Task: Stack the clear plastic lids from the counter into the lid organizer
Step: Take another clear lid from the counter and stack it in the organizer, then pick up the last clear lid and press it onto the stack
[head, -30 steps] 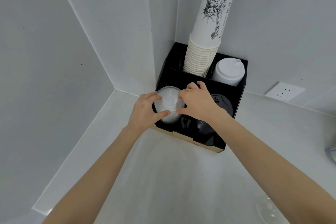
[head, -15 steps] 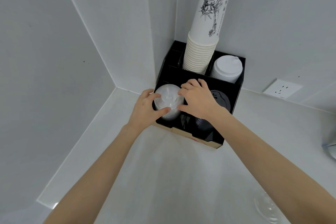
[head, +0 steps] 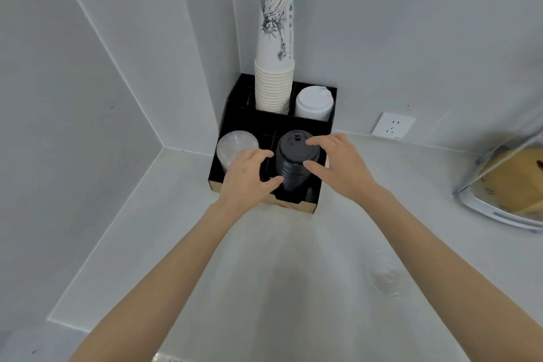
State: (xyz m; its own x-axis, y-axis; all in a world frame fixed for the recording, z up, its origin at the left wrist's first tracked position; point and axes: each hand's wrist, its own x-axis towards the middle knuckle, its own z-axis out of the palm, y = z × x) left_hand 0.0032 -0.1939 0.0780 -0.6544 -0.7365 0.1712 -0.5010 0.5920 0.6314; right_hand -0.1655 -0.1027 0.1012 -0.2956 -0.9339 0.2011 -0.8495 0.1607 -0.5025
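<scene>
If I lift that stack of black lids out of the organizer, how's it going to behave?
The stack of black lids is tall and narrow, so it may lean or splay unless both hands steady it. Thin plastic lids are probably light. The left hand and right hand bracket its sides; squeezing there could shift lids sideways, since they look only loosely nested.

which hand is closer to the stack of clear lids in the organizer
Left. The left hand sits just right of the clear lid stack, fingers toward the black lid stack; the right hand is beyond that, farther right.
</scene>
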